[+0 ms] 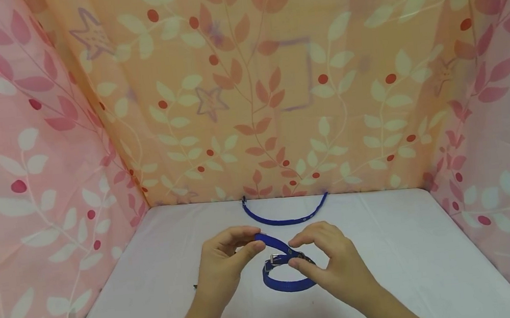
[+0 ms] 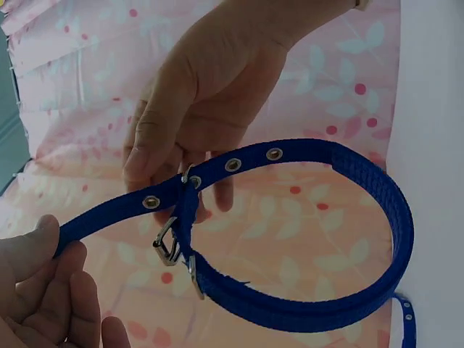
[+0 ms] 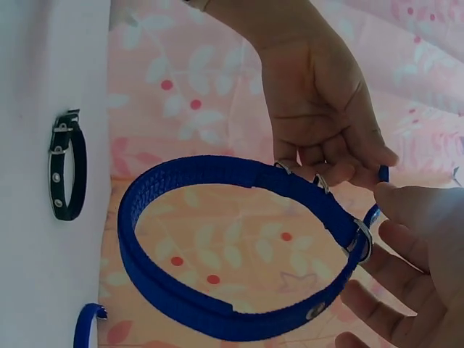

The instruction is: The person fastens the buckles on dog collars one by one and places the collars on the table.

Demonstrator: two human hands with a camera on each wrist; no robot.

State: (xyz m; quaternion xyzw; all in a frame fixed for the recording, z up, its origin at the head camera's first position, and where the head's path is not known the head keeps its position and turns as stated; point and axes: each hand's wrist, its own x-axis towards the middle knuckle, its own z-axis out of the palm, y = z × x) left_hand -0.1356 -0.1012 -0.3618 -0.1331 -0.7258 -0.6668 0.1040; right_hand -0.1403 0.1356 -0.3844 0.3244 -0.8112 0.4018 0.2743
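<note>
A blue dog collar with metal eyelets is raised in front of me, its strap looped round and passed through the metal fittings. Near the crossing, the left wrist view shows its silver buckle. My left hand pinches the free strap end between thumb and fingers. At the crossing, my right hand holds the strap, thumb on the near side and fingers beyond. The loop hangs below both hands, with eyelets along its upper strap.
A second blue collar lies curved at the table's back edge. In the right wrist view a black collar with eyelets rests on the white table. Patterned curtains stand at the back and both sides.
</note>
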